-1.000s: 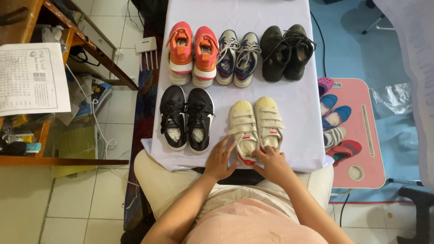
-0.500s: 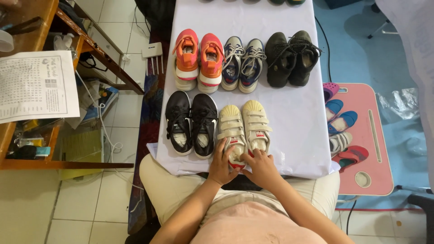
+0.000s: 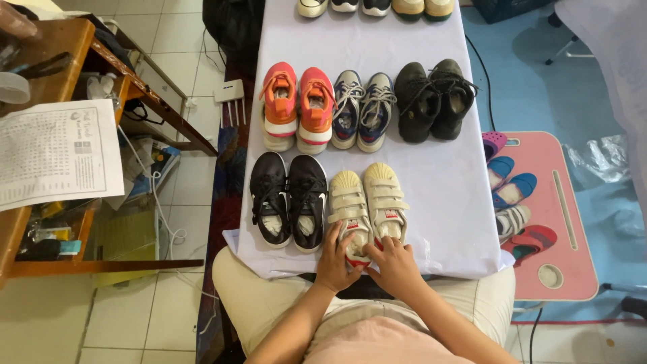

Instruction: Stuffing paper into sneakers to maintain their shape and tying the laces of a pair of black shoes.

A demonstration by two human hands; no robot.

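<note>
Cream strap shoes (image 3: 367,202), beside the black sneakers (image 3: 288,199) at the desk's (image 3: 445,195) near edge: left hand (image 3: 335,259) and right hand (image 3: 394,266) rest spread on the heels; probably light, stiff-soled, best gripped there.

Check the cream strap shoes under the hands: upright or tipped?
Upright: both cream shoes rest soles-down, straps up; left hand and right hand touch their heels.

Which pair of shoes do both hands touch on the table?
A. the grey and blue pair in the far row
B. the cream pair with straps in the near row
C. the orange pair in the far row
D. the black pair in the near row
B: the left hand and the right hand both rest on the heel ends of the cream strap shoes, beside the black pair.
</note>
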